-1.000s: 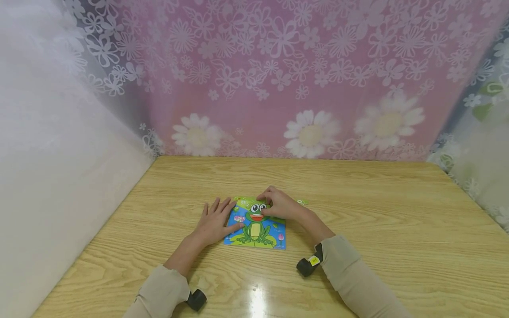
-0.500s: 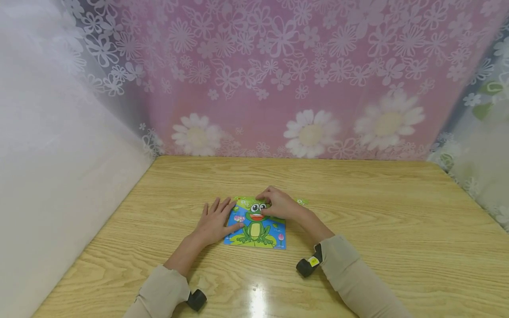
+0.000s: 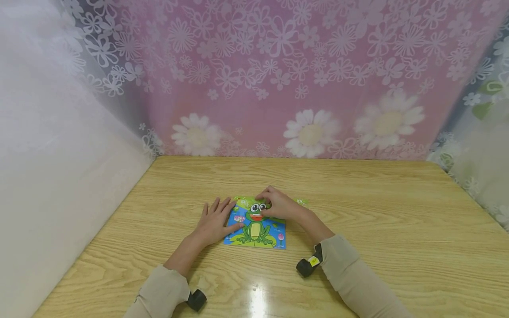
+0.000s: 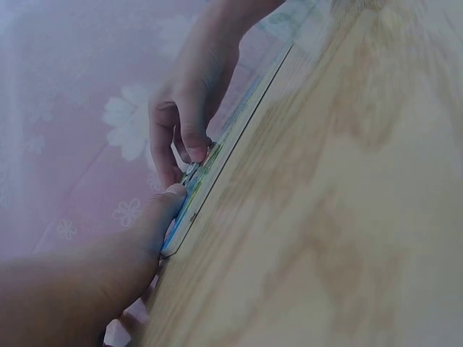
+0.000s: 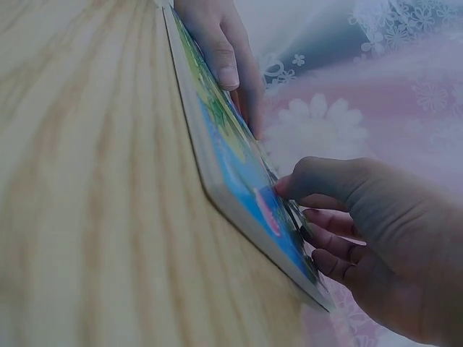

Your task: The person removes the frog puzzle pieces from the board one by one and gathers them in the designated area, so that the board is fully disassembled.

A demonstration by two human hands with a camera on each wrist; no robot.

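Observation:
A frog jigsaw puzzle (image 3: 256, 230) in a flat board lies on the wooden table, with a green frog on a lily pad against blue water. My left hand (image 3: 212, 225) rests spread at the board's left side, its thumb lying on the picture. Over the upper right part, my right hand (image 3: 280, 205) bends its thumb and fingers round the puzzle piece (image 3: 256, 211) with the frog's eyes and mouth, pinching it. In the right wrist view, the thumb and fingertips of the right hand (image 5: 391, 231) are right at the board's surface. The right hand covers part of the picture's upper right.
A small loose green puzzle piece with a white flower (image 3: 302, 202) lies on the table (image 3: 377, 221) just beyond the right wrist. A pink floral curtain (image 3: 254, 88) hangs behind the table, and a white sheet (image 3: 71, 154) borders the left side.
My right hand has shifted very slightly left over the frog's head, still pinching there. The left hand and the board have stayed in place.

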